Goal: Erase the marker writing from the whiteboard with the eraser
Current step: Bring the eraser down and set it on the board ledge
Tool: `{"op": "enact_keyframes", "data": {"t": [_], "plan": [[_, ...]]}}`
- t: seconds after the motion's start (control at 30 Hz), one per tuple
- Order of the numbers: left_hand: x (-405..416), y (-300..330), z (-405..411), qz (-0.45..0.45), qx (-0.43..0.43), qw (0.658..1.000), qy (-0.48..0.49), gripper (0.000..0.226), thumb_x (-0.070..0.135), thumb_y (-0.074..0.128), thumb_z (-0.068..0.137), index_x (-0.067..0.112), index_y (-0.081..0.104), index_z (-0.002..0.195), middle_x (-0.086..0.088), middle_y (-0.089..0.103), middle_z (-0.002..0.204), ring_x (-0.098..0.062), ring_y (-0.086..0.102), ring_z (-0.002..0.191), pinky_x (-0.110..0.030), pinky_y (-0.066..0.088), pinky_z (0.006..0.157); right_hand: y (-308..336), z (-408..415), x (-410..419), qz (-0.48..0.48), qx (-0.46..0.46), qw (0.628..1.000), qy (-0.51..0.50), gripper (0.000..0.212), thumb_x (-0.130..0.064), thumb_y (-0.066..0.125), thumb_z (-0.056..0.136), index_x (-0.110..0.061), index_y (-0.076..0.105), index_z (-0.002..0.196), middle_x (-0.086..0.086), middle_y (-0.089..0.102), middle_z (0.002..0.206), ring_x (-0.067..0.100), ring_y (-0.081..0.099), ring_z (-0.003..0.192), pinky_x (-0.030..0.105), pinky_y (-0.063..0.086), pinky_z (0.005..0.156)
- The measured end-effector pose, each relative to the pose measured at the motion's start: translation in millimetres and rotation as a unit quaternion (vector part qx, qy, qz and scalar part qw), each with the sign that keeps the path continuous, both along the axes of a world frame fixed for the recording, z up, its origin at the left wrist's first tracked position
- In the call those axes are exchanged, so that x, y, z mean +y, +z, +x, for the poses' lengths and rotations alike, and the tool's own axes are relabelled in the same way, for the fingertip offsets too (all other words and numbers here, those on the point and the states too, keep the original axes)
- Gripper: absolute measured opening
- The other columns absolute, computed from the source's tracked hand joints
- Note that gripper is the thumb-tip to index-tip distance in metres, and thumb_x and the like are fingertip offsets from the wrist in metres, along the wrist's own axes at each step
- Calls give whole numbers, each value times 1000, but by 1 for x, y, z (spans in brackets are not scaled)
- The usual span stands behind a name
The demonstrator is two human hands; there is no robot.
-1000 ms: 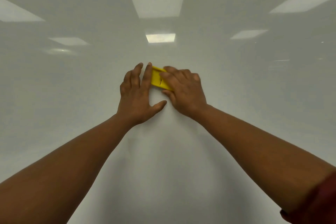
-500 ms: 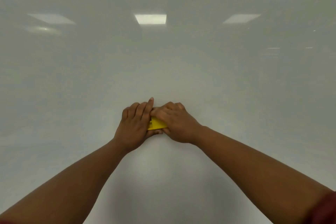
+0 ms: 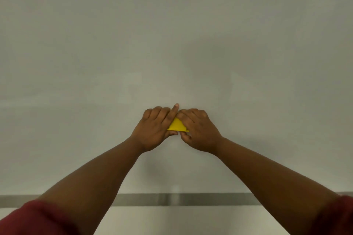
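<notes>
The view was filled almost wholly by a large, glossy white whiteboard [image 3: 172, 44], on which soft reflections could be made out near the upper left and no marker writing could be seen anywhere in the visible area. Along its lower edge a grey metal frame strip [image 3: 191, 199] was seen running across the view, with a paler surface below it. Two bare forearms were stretched forward from dark red sleeves [image 3: 34, 219] at the bottom corners and were brought together low on the board, a little above the frame strip. The left hand [image 3: 154, 131] and the right hand [image 3: 198, 131] were pressed side by side, touching at the knuckles, and a small yellow flat-backed eraser [image 3: 177, 125] was held between them against the board. The fingers [image 3: 158, 113] of the left hand were curled over the eraser's left part, with one finger extended upward past the others, while those of the right hand were folded down over its right part and its thumb was tucked beneath; both hands were thus closed on the eraser, and only a small wedge of yellow was left showing. The wiping step was judged to be in hand and, since the visible board looked clean, probably near its end. For the next move, even pressure from both hands would be called for, with the eraser kept flat on the board, and any area outside the view would have to be checked for remaining marks.
</notes>
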State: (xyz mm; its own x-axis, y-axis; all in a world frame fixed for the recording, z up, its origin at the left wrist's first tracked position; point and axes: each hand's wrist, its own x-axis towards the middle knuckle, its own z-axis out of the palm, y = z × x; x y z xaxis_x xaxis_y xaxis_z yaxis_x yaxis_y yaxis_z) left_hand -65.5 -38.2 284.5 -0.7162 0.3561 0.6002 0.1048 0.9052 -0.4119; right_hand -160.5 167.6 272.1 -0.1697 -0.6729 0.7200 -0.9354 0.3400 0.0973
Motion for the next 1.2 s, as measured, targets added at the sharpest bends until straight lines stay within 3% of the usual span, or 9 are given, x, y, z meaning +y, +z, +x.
{"op": "enact_keyframes", "data": {"t": [0.23, 0.4, 0.53, 0.77, 0.9, 1.07, 1.2], "plan": [[-2, -90, 4, 35, -81, 996, -20, 67, 60, 26, 106, 16, 35, 155, -9, 52, 134, -31, 51, 118, -43, 37, 94, -95, 14, 7, 22, -42, 998, -30, 53, -40, 52, 102, -3, 55, 140, 15, 61, 134, 33, 60, 117, 45, 48, 102], [-4, -167, 12, 71, -135, 988, -30, 60, 49, 29, 107, 13, 32, 156, -9, 46, 141, -32, 46, 124, -43, 34, 98, -166, 27, 6, 39, -94, 993, -53, 52, -24, 67, 95, -4, 55, 140, 13, 61, 132, 31, 59, 117, 42, 45, 104], [0, -225, 25, 113, -192, 975, -23, 60, 41, 38, 102, 13, 32, 155, -9, 45, 142, -33, 46, 124, -43, 33, 99, -216, 34, 12, 100, -112, 984, -93, 51, -33, 63, 95, -11, 56, 140, 6, 61, 132, 29, 60, 113, 44, 48, 95], [10, -290, 35, 148, -290, 944, 50, 75, 19, 73, 77, 12, 49, 148, -10, 53, 140, -35, 53, 124, -48, 47, 97, -291, 41, 4, 149, -181, 964, -125, 60, -19, 76, 84, -15, 55, 140, 3, 60, 131, 27, 58, 113, 41, 50, 94], [3, -310, 38, 136, -302, 942, 53, 65, 19, 71, 80, 10, 55, 142, -9, 56, 136, -35, 56, 121, -46, 49, 97, -317, 44, -8, 157, -206, 959, -118, 56, -29, 79, 87, -15, 56, 137, 4, 59, 128, 28, 55, 113, 43, 51, 94], [-8, -325, 34, 154, -296, 941, 49, 60, 28, 74, 87, 12, 55, 141, -7, 58, 132, -32, 56, 116, -44, 51, 95, -325, 40, -18, 184, -282, 931, -138, 66, -34, 87, 77, -13, 60, 134, 5, 64, 127, 31, 59, 115, 46, 55, 94], [-10, -340, 36, 188, -317, 929, 35, 69, 33, 82, 81, 17, 50, 141, -4, 58, 131, -29, 54, 114, -43, 53, 93, -328, 41, -17, 206, -313, 916, -140, 67, -30, 90, 71, -13, 64, 130, 5, 66, 126, 32, 61, 114, 46, 56, 93]]}}
